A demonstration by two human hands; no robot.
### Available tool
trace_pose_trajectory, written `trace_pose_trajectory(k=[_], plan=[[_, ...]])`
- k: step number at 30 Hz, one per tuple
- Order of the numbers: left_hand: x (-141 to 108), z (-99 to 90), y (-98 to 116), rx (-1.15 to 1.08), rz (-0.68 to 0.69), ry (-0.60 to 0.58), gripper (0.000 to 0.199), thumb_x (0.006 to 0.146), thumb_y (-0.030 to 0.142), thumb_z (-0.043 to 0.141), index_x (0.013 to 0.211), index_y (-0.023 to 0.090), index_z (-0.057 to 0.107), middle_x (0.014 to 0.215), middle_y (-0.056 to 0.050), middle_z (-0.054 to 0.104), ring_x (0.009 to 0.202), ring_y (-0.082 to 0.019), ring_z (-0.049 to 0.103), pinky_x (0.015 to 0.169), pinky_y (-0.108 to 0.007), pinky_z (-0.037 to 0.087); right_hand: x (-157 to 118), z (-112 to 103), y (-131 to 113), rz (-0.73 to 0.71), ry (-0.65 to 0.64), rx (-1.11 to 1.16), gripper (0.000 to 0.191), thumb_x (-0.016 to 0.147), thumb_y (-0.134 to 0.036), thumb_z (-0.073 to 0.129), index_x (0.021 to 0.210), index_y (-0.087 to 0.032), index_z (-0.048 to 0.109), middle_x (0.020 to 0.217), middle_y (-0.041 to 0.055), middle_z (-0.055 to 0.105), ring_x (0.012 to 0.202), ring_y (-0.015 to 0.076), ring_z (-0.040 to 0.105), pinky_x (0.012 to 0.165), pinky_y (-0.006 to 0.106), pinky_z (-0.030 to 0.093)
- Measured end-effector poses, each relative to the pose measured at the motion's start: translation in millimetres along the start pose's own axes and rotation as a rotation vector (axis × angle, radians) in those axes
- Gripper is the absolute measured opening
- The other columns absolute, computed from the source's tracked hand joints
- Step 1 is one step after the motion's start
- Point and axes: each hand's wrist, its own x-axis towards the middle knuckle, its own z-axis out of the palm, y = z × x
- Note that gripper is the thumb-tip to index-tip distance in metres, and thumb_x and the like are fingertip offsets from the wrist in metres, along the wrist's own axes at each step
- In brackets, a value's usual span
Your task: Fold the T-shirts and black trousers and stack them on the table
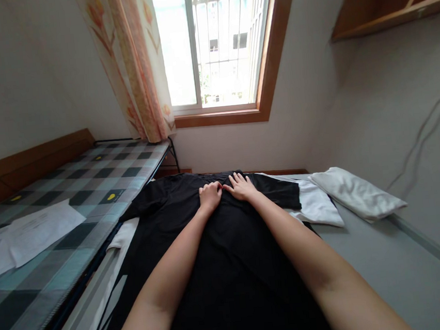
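A black garment [236,251] lies spread over the table, its sleeves reaching out to the left and right. My left hand [210,194] is closed at the upper middle of the garment, fingers bent and pinching the black cloth. Just to the right, my right hand [241,186] rests on the same cloth with its fingers spread and the thumb pointing toward the left hand. White cloth [317,205] shows from under the right sleeve.
A folded white cloth [357,193] lies at the table's right edge by the wall. On the left is a bed with a checked cover [126,158] and papers [43,231]. Behind the table are a curtain [136,64] and a window; a wooden shelf [396,18] hangs upper right.
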Motion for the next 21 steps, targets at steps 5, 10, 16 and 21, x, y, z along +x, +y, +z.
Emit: trace_pose_trajectory(k=[5,10,16,21], plan=[[0,2.1,0,-0.004,0.0,0.018,0.021,0.094,0.03,0.045,0.098,0.026,0.066,0.103,-0.005,0.069,0.101,-0.023,0.059,0.09,-0.037,0.038,21,4,35,0.125,-0.037,0.005,0.079,0.091,-0.067,0.007,0.154,-0.019,0.015,0.16,0.0069,0.004,0.147,0.0235,0.002,0.117,0.047,0.001],[2,1.7,-1,-0.017,0.006,0.029,0.024,0.093,0.039,0.047,0.096,0.024,0.066,0.102,-0.007,0.067,0.1,-0.024,0.058,0.09,-0.038,0.039,9,-6,49,0.073,-0.065,0.055,0.071,0.095,-0.06,0.014,0.152,-0.018,0.023,0.159,0.012,0.011,0.146,0.0259,0.007,0.115,0.05,0.011],[-6,3.5,15,-0.014,0.209,0.106,0.037,0.088,0.049,0.052,0.112,0.024,0.064,0.138,-0.01,0.048,0.13,-0.027,0.04,0.106,-0.043,0.027,-51,-6,55,-0.24,0.092,0.047,0.058,0.098,-0.048,0.027,0.146,-0.018,0.039,0.157,0.0152,0.021,0.144,0.0269,0.02,0.111,0.048,0.027],[-17,14.9,32,0.019,0.413,-0.184,0.066,0.087,0.061,0.046,0.141,0.023,0.043,0.151,-0.011,0.037,0.142,-0.028,0.025,0.115,-0.046,0.014,-100,14,63,-0.291,0.146,-0.124,0.055,0.099,-0.046,0.028,0.145,-0.019,0.04,0.154,0.0112,0.031,0.143,0.0303,0.021,0.112,0.055,0.021]])
